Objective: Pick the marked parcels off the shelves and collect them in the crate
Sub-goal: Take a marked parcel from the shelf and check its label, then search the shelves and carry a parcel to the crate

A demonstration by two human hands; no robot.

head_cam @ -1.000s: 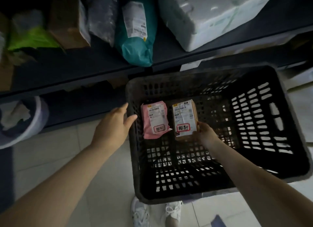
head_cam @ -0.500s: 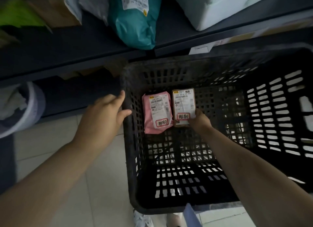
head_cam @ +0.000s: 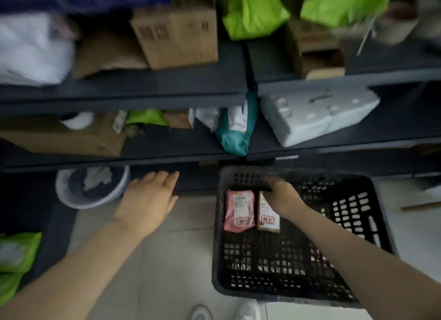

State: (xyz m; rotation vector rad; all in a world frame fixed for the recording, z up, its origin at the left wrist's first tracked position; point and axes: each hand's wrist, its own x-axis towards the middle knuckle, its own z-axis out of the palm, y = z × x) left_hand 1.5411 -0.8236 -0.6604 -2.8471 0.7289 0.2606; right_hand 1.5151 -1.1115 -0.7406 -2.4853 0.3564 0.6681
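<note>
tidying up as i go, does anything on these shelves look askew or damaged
The teal parcel on the middle shelf overhangs its front edge. The small cardboard box on the upper right shelf looks open at the front, though blur leaves that unsure.

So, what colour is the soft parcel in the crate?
The soft parcel is pink; the head view shows it.

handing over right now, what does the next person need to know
Left hand: open, free, over the floor beside the crate.
Right hand: inside the crate, over the far end of the brown parcel; grip unclear.
Done: pink parcel and brown parcel lie side by side in the crate.
To do: check the shelves for more marked parcels; labels there too blurred to read.
</note>
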